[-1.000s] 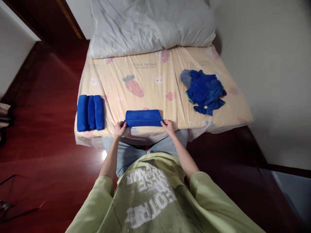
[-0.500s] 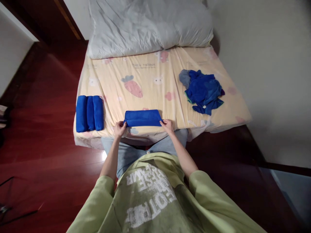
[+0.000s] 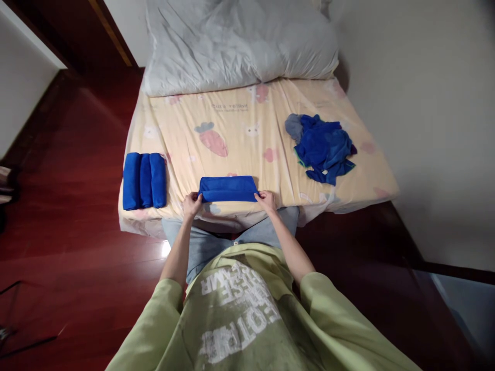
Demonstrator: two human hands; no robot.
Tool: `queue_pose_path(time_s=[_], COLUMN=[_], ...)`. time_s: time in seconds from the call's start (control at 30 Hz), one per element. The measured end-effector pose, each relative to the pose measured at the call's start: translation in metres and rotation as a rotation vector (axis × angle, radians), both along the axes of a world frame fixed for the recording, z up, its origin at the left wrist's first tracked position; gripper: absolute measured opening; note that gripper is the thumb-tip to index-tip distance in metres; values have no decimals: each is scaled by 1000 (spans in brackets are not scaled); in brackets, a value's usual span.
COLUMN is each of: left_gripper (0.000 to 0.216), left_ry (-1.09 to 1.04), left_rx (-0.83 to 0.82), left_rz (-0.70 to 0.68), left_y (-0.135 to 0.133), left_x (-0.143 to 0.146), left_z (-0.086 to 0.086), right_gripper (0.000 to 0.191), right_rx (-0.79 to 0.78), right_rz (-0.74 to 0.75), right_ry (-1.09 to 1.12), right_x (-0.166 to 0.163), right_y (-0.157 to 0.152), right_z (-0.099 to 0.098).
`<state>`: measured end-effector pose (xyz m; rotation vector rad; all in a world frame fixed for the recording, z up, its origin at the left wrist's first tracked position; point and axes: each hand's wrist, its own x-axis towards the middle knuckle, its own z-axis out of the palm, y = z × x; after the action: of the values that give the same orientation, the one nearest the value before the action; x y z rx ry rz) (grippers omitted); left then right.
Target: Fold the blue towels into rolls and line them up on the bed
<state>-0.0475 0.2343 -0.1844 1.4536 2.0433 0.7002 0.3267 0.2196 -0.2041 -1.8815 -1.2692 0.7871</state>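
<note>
Fingers of the left hand (image 3: 192, 204) and the right hand (image 3: 266, 201) pinched a blue cloth (image 3: 227, 189) by its near corners, at its 8 and 4 o'clock ends. The cloth lay long and narrow near the close edge of the bed (image 3: 181, 144), its near strip seemingly doubled over and its far part flat. The step in hand looked like folding or rolling the cloth into a tight bundle; which of the two could not be told. The next move seemed to call for carrying both ends away toward 12 o'clock together, with the grip even so that the strip did not skew. Three blue rolls (image 3: 145, 181) lay side by side at 9 o'clock from the cloth, and a crumpled pile (image 3: 325, 147) of mostly blue fabric lay at 2 o'clock. Compared with the frame a second earlier, little differed: the same corners were pinched, the cloth's shape matched, and only the view had shifted slightly, apparently with the wearer's head.
</note>
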Motion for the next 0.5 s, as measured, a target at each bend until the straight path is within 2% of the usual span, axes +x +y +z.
queue_pose_path(time_s=[0.17,0.3,0.37,0.43,0.5], left_gripper=[25,16,12,16,26], left_ry=[48,132,205,250,253], left_rx=[66,224,301,344,350], left_rz=[37,4,-83,-243,-399], left_y=[-3,-8,-12,-16,-20], left_x=[6,6,4,2,-1], left_z=[-2,0,2,4,6], right_gripper=[23,24,18,13,23], right_rx=[17,108,206,298,341], right_rz=[-1,-29,12,140,284], right_ry=[-85,-183,-255,-340,-415], right_x=[-3,-5,-5,-5,-4], right_y=[-5,-11,-15,-19,-23], right_z=[0,4,6,9,11])
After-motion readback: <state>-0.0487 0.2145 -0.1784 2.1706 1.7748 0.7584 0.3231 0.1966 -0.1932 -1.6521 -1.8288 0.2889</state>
